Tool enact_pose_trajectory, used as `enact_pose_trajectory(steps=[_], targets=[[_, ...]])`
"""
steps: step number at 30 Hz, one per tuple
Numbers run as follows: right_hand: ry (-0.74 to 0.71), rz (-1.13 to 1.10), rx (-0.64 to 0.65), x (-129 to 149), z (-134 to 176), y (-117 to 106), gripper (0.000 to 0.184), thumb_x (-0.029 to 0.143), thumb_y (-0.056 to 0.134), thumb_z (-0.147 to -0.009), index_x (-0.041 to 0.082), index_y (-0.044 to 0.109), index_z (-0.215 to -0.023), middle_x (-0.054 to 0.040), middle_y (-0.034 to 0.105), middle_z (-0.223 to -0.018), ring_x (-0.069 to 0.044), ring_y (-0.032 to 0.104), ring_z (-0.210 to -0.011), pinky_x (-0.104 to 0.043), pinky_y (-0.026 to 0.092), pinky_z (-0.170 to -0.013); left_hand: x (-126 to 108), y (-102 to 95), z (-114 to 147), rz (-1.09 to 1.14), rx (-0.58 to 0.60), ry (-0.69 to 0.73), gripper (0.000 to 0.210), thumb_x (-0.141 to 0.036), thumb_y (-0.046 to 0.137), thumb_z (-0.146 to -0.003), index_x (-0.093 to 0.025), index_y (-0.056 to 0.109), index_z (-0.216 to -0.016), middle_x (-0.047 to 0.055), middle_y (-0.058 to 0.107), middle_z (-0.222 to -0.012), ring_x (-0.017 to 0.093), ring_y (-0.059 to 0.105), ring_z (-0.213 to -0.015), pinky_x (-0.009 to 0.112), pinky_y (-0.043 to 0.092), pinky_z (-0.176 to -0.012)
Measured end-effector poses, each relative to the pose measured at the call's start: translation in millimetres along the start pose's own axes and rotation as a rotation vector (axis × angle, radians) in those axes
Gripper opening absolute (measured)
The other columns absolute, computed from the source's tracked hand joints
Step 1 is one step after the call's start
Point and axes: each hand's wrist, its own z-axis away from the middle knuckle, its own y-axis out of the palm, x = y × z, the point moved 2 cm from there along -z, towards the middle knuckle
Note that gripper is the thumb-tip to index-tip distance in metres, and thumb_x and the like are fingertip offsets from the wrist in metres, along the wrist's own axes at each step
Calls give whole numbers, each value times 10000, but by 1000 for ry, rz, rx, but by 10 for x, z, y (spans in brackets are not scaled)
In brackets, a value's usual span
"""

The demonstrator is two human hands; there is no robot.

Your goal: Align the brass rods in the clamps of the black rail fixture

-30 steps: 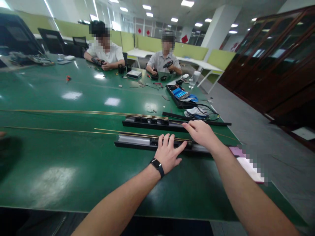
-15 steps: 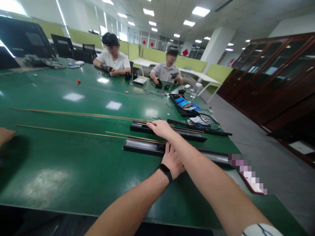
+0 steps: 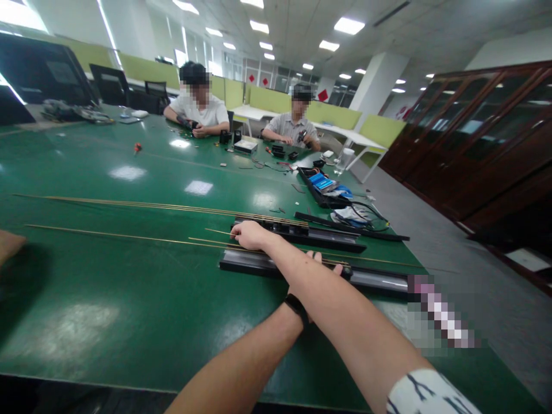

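Note:
My right hand [image 3: 249,234] is closed in a pinch on a thin brass rod [image 3: 218,232], above the left end of the far black rail [image 3: 330,237]. My right forearm crosses over my left wrist. My left hand [image 3: 317,258] is mostly hidden under that forearm; its visible fingertips are bent over the near black rail [image 3: 379,282], at a small black slider block [image 3: 347,272]. Several more long brass rods [image 3: 142,205] run left from the far rail, and others [image 3: 107,234] run left from the near rail.
A black strip [image 3: 362,228] lies behind the rails. Behind it are a black tray [image 3: 317,195] with blue items, cables and a white glove [image 3: 351,215]. Two people [image 3: 200,109] work across the green table [image 3: 142,322]. A blurred hand-like shape [image 3: 9,247] shows at the left edge.
My right hand has moved left and nearer, with a rod now pinched in it. My left hand has shifted right along the near rail, and the slider block now shows farther right.

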Motion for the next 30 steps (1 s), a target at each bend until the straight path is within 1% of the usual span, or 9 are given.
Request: enact_pose_trajectory(steps=[4,8,10,14,16,21,24,26,30], targets=[[29,62,11,93,-61,-47,333,187,649,-819,273,820,-1092,-66,776,-1212,-274,708,-1142,-355,556,-952,-18,-52,10,-13,-11,-15,555,-490,544,-991,-395,494,-1536,124,582,-1459,441,520,-1374,646,443,-1120],[88,79,-4,185,-130,-59,342,195,649,-817,255,808,-1114,-118,761,-1232,-301,716,-1132,-402,580,-929,-24,-109,27,-90,-78,8,534,-411,564,-993,-406,506,-1524,122,612,-1426,411,559,-1347,628,444,-1124],[103,74,-7,218,-164,-43,337,203,650,-819,253,805,-1114,-127,760,-1228,-308,719,-1127,-415,586,-922,-20,-103,27,-119,-93,10,557,-409,603,-979,-430,493,-1525,118,605,-1444,396,559,-1348,619,434,-1130],[137,52,-25,247,-232,-2,335,229,641,-838,233,793,-1137,-145,754,-1234,-314,717,-1131,-426,589,-918,-15,-67,20,-127,-70,-6,593,-457,624,-971,-462,452,-1538,118,569,-1485,384,520,-1392,623,413,-1135],[143,33,-34,249,-267,20,323,275,625,-871,235,788,-1148,-137,753,-1241,-302,712,-1143,-417,582,-934,-17,-65,20,-117,-60,-11,585,-471,605,-981,-464,441,-1543,122,556,-1498,385,504,-1407,627,403,-1139],[81,-31,-49,234,-309,79,324,400,553,-956,290,785,-1154,-60,757,-1256,-244,693,-1176,-353,546,-984,-13,-77,9,-102,-37,-9,568,-468,608,-977,-461,467,-1527,119,562,-1486,384,504,-1403,629,409,-1132],[52,-65,-65,217,-258,66,317,393,544,-973,275,798,-1122,-42,772,-1219,-219,696,-1150,-300,527,-969,1,-64,5,-105,-46,7,553,-481,592,-982,-447,481,-1523,130,572,-1469,386,521,-1382,629,423,-1116],[29,-87,-91,208,-172,15,307,382,552,-977,260,802,-1104,-38,779,-1196,-208,698,-1129,-279,512,-952,10,-58,9,-107,-53,21,532,-500,554,-997,-435,489,-1522,140,573,-1465,387,537,-1362,632,421,-1111],[-31,-125,-181,168,158,-174,318,396,539,-1001,241,789,-1119,-35,781,-1163,-181,692,-1066,-262,480,-926,13,-82,7,-73,-4,27,578,-554,496,-1011,-404,437,-1566,147,534,-1516,404,499,-1390,645,398,-1123]])
